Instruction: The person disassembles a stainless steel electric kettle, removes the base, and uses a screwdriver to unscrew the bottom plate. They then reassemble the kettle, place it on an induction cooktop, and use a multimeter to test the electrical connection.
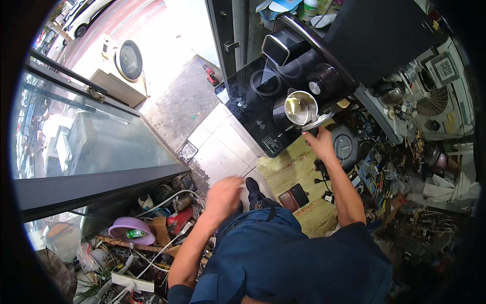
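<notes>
My right hand (320, 143) is closed round the dark handle of an open metal kettle (299, 108). A greyish lid-like piece (319, 122) lies between the kettle's mouth and my fingers. The kettle is at a cooking zone of a black glass cooktop (243, 114); whether its base touches the glass is hidden. Bright reflections show inside the kettle. My left hand (225, 197) is over my feet, away from the cooktop. Motion smears its fingers, so their pose is unclear, and I see nothing in it.
On the cooktop stand a dark pot (325, 81) and a black box-like appliance (284, 48). A wallet-like case (293, 197) lies on the yellowish board. Cables and parts crowd the right side; a purple basin (132, 230) sits at lower left. A red drill (209, 74) lies by the doorway.
</notes>
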The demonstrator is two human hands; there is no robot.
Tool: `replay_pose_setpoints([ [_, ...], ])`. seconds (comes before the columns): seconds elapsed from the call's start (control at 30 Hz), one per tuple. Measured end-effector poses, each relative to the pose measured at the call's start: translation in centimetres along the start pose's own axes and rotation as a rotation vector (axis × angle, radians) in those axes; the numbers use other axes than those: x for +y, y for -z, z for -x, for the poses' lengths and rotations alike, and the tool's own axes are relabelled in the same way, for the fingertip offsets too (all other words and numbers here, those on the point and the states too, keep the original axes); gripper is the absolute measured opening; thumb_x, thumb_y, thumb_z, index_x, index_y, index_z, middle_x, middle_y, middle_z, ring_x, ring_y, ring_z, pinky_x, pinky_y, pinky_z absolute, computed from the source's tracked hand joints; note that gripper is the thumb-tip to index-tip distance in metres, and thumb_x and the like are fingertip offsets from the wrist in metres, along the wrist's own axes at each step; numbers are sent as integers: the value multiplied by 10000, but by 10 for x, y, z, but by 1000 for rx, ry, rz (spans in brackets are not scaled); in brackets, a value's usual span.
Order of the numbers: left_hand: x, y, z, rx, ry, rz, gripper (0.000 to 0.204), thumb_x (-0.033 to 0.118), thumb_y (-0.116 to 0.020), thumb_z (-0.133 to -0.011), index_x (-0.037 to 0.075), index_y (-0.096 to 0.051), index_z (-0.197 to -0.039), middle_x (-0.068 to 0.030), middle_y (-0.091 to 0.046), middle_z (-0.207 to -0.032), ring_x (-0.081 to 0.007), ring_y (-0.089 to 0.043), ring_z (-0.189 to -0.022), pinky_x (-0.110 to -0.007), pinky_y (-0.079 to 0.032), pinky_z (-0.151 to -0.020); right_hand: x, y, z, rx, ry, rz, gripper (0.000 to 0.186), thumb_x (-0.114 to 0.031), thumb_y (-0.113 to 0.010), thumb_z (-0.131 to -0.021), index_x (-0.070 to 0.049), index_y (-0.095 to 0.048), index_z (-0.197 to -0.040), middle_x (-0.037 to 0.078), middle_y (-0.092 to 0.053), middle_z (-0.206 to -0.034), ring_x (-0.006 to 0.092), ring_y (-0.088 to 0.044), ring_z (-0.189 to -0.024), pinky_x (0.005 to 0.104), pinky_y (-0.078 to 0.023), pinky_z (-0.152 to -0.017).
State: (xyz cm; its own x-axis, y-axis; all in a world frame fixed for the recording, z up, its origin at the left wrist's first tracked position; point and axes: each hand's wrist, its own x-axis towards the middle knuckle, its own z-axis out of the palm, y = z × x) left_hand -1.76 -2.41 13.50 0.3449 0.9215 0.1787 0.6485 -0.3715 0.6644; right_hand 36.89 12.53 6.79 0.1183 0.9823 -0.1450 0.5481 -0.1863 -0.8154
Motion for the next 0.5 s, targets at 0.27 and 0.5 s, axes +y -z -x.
replay_pose_setpoints([
  [0.27, 102, 2, -129, -65, -566, -569, 612, 281, -683, -941, 107, -588, -1520, -64, -413, -1723, -271, -255, -1654, -619, -142, -1342, -34, -4, 78, -87, 154, 66, 436, -277, -821, -865, 24, -692, -1154, 162, -690, -813, 269, -629, -696, 407, -517, -676],
  [0.5, 61, -7, -115, -181, -203, -409, 771, 483, -775, -896, 104, -576, -1537, -58, -434, -1698, -347, -270, -1636, -698, -105, -1306, -30, -14, 110, -142, 70, 23, 477, -282, -835, -865, 51, -682, -1171, 118, -629, -769, 172, -556, -649, 343, -463, -609],
])
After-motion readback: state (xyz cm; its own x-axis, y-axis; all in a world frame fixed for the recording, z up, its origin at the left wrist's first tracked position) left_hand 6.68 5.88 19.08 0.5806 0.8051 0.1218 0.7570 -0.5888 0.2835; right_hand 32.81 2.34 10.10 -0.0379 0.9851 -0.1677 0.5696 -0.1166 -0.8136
